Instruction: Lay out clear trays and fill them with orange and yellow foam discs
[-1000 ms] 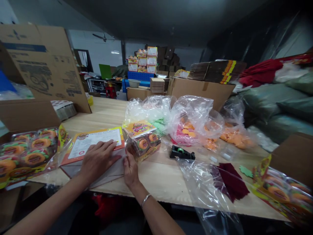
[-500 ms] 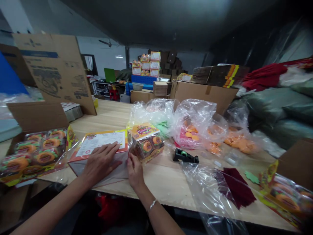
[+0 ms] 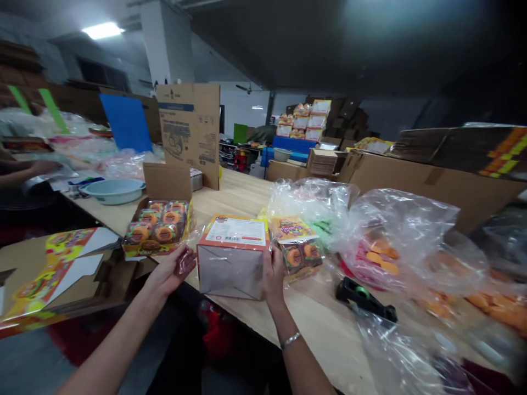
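Note:
In front of me on the table stands a box (image 3: 230, 271) with grey sides and an orange-edged, labelled top, wrapped in loose clear plastic film (image 3: 196, 237). My left hand (image 3: 175, 270) is just left of the box, its fingers closed on that film where it sticks out. At the other end, my right hand (image 3: 274, 273) grips the box's right edge, with the fingertips partly hidden. Close behind the right hand is a display box (image 3: 294, 230) of burger-shaped items. Another open display box (image 3: 158, 249) of the same items stands to the left.
A black tape dispenser (image 3: 365, 299) and clear bags (image 3: 395, 219) with orange pieces lie to the right. Flattened printed cartons (image 3: 49, 274) are stacked at the lower left. Beyond are a pale blue basin (image 3: 115, 191), an upright cardboard sheet (image 3: 189, 131) and another person's hand (image 3: 45, 167).
My view has swung left. My left hand has gone from lying flat on the box top to gripping film at its left side. My right hand stays at the right edge.

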`<control>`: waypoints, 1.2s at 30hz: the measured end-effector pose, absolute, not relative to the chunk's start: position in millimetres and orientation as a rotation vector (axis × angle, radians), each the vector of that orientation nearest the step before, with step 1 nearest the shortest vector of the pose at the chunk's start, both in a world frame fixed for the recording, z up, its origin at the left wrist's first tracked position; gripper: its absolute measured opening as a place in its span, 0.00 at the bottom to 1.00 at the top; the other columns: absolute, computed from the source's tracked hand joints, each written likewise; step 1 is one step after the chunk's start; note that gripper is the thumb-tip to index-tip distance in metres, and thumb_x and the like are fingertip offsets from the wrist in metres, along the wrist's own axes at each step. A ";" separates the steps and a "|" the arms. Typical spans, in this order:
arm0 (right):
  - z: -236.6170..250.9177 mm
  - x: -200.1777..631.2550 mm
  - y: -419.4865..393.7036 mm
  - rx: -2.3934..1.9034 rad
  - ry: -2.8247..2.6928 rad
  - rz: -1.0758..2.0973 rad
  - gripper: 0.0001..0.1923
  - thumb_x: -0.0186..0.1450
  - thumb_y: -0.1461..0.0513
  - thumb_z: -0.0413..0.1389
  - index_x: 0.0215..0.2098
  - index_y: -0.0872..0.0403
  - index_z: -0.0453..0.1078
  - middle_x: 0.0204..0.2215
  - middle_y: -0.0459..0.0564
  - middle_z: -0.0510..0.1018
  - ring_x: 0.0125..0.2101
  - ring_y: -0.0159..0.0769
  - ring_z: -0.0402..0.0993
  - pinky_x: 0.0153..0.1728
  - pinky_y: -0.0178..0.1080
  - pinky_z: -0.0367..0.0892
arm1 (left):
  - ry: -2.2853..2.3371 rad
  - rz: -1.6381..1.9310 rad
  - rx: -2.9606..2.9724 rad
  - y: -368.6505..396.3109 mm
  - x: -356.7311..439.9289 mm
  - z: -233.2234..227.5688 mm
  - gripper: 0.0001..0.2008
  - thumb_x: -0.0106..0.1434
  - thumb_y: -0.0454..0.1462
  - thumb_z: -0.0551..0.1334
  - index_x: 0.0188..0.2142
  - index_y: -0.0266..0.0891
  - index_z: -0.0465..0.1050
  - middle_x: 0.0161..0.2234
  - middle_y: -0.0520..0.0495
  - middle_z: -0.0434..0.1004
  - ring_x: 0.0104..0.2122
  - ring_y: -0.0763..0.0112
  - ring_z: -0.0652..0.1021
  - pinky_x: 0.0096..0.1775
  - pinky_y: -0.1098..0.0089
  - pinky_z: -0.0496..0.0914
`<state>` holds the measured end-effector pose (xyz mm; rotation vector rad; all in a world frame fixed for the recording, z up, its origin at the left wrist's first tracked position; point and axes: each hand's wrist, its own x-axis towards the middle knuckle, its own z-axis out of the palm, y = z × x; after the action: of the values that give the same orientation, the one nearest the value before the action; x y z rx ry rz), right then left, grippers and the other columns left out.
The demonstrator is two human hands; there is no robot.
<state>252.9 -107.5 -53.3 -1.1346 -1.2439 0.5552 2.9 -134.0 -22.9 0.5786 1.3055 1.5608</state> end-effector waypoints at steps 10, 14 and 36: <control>-89.7 241.4 -101.5 -1.087 -1.193 0.485 0.21 0.71 0.50 0.43 0.47 0.56 0.68 0.42 0.56 0.74 0.45 0.42 0.69 0.48 0.44 0.63 | 1.482 1.769 1.073 -104.7 15.6 -56.3 0.16 0.53 0.48 0.64 0.19 0.40 0.66 0.19 0.52 0.66 0.25 0.70 0.68 0.29 0.71 0.65; -104.9 236.1 -97.1 -1.090 -1.199 0.456 0.21 0.72 0.51 0.43 0.49 0.56 0.68 0.45 0.58 0.74 0.47 0.43 0.69 0.50 0.45 0.62 | 1.521 1.801 1.199 -99.2 23.0 -63.0 0.15 0.60 0.48 0.56 0.29 0.40 0.73 0.33 0.45 0.76 0.40 0.59 0.74 0.49 0.62 0.68; -113.7 245.2 -104.2 -1.118 -1.270 0.546 0.21 0.69 0.52 0.49 0.51 0.57 0.68 0.43 0.56 0.74 0.44 0.41 0.71 0.48 0.45 0.65 | 1.576 1.753 1.383 -112.2 17.7 -93.9 0.14 0.56 0.47 0.62 0.37 0.43 0.73 0.40 0.44 0.74 0.43 0.58 0.74 0.48 0.66 0.69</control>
<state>245.2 -104.2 -113.7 -1.1181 -1.2700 0.5464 17.7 -112.2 -93.9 1.3830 1.5764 1.7527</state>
